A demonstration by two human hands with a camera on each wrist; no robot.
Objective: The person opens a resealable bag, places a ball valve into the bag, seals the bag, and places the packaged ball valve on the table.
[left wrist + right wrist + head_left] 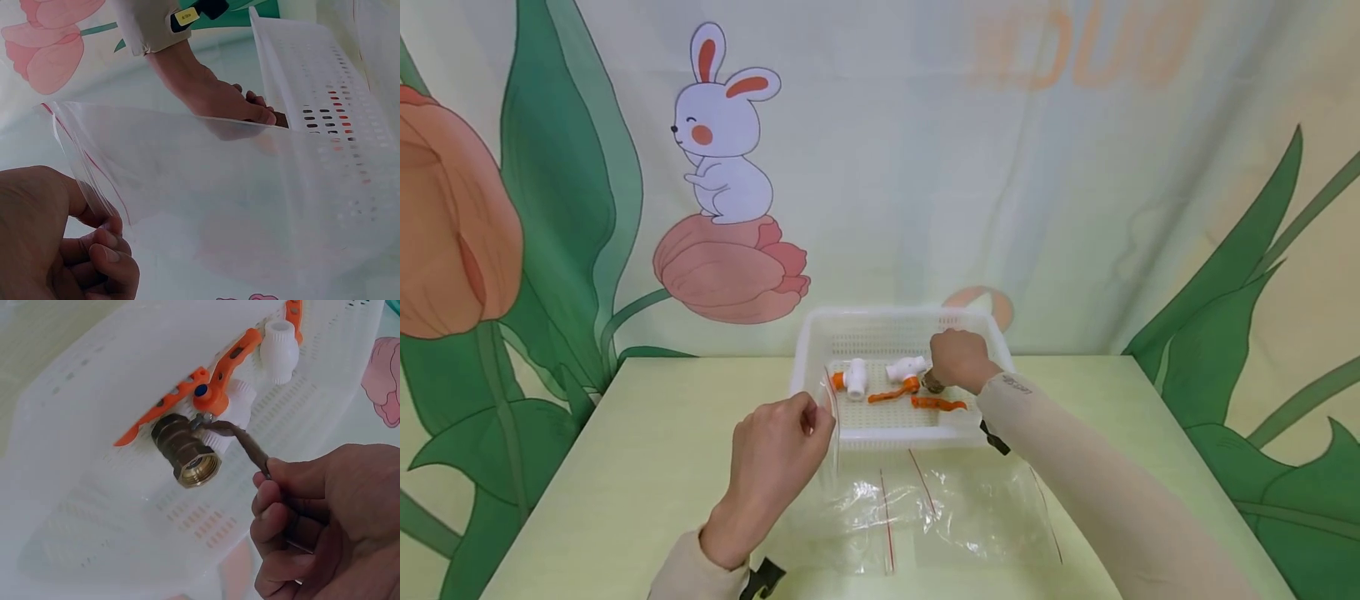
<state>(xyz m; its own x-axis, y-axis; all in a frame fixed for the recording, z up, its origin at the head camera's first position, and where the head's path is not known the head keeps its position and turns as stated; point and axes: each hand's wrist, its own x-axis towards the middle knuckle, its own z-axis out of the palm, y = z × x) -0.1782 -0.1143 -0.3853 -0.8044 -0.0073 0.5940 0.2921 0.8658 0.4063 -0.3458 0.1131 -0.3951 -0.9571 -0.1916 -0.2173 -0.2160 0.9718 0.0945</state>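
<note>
My left hand (778, 454) pinches the edge of a clear zip bag (187, 162) near its red seal line. The bag stands upright in front of the basket's left side. My right hand (961, 360) is over the right part of a white perforated basket (910, 435). Between thumb and fingers it grips the lever handle of a brass ball valve (187, 453). Beside the brass valve lie white plastic ball valves (279, 353) with orange handles (236, 359). Another orange handle (937, 404) lies nearer the basket's front; what it is attached to is hidden.
More clear zip bags (992, 525) with red seal lines lie flat on the pale table (625, 467) in front of the basket. Behind the table hangs a printed curtain (880, 167) with a rabbit and tulips.
</note>
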